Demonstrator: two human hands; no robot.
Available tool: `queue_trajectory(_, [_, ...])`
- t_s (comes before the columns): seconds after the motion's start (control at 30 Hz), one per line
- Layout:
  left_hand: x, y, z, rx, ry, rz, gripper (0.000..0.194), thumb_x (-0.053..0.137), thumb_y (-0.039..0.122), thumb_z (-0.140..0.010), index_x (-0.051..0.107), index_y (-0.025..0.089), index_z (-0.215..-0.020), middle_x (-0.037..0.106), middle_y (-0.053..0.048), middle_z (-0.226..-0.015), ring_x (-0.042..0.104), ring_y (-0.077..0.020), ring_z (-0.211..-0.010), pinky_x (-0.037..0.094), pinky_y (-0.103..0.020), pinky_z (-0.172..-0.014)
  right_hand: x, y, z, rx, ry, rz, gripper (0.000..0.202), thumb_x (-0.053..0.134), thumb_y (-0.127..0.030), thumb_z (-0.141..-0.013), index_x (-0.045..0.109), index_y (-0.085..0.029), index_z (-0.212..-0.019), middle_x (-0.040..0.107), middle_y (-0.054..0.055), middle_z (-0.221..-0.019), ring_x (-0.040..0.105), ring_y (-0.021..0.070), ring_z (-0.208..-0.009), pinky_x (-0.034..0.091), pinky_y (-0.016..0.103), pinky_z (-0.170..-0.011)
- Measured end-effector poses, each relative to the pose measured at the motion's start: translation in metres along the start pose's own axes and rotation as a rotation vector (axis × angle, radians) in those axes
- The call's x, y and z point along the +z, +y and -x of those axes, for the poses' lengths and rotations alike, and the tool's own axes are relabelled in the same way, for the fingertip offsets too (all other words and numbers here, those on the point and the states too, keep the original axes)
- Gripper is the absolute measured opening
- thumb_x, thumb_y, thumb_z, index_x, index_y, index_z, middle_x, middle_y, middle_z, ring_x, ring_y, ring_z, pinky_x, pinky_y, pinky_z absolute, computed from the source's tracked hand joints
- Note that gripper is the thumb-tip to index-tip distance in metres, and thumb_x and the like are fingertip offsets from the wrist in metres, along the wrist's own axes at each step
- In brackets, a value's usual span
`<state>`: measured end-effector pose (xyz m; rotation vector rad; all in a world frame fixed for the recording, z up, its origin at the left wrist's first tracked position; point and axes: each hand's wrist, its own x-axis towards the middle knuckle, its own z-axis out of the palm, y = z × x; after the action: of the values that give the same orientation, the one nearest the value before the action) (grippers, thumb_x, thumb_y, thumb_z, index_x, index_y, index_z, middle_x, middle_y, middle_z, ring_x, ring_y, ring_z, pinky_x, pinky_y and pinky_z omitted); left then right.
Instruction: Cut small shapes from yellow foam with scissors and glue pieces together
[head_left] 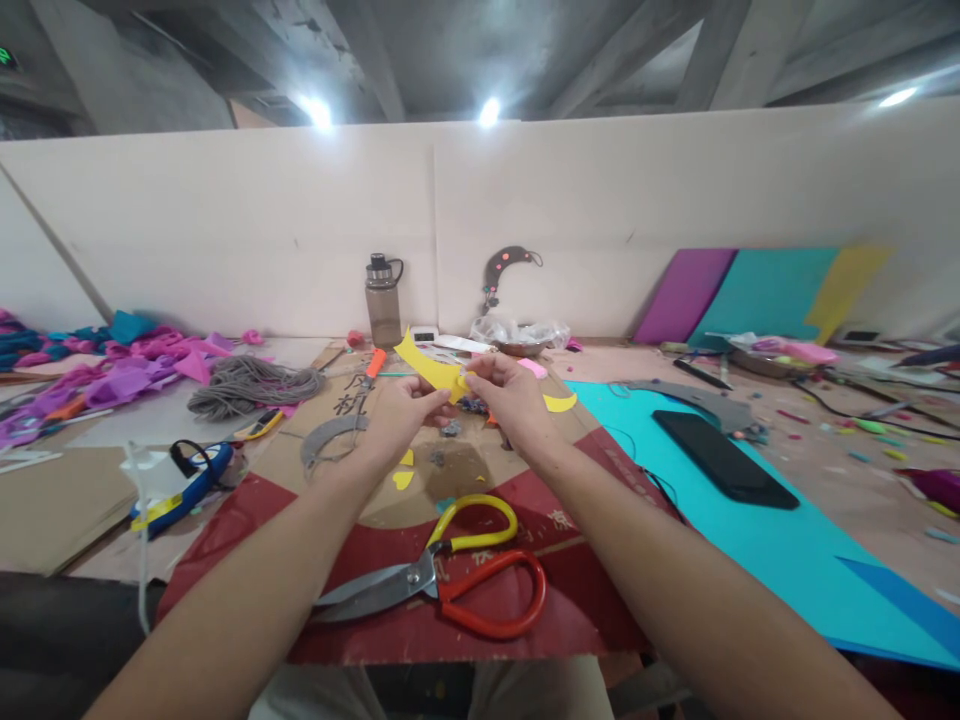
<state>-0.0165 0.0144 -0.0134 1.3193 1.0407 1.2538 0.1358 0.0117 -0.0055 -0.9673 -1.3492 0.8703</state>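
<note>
Above the cardboard, my left hand pinches a curved piece of yellow craft sheet between thumb and fingers. My right hand is closed on the right end of the same piece, its fingertips close to the left thumb. Part of the sheet is hidden by the fingers. Scissors with one yellow and one red handle lie below my hands, blades pointing left. Small yellow scraps rest on the cardboard. Another curved yellow strip lies just beyond my right wrist.
A cardboard sheet covers the table before me. To the right, a phone lies on turquoise sheet. Grey cord, a power strip and coloured scraps are at left. A bottle stands by the white partition.
</note>
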Motion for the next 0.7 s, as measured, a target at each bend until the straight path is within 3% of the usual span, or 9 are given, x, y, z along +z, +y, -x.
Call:
queue_trajectory(0.3, [0.005, 0.008, 0.003, -0.066, -0.062, 0.104, 0.016, 0.071, 0.019, -0.072, 0.063, 0.011, -0.083, 0.072, -0.010, -0.085, 0.070, -0.0174, -0.067, 0.055, -0.025, -0.056, -0.001, -0.006, 0.003, -0.017, -0.018, 0.058, 0.010, 0.065, -0.026, -0.068, 0.064, -0.018, -0.073, 0.065, 0.000, -0.067, 0.058, 0.0134, -0.062, 0.046, 0.028, -0.063])
queue_trajectory(0.7, [0.003, 0.000, -0.003, -0.008, -0.161, 0.225, 0.022, 0.071, 0.026, -0.074, 0.060, 0.012, -0.087, 0.071, -0.007, -0.078, 0.069, -0.0145, -0.065, 0.054, -0.022, -0.058, 0.000, -0.003, 0.002, -0.079, 0.036, 0.078, 0.013, 0.067, -0.027, -0.067, 0.067, -0.016, -0.075, 0.066, 0.003, -0.072, 0.057, 0.0141, -0.065, 0.045, 0.028, -0.063])
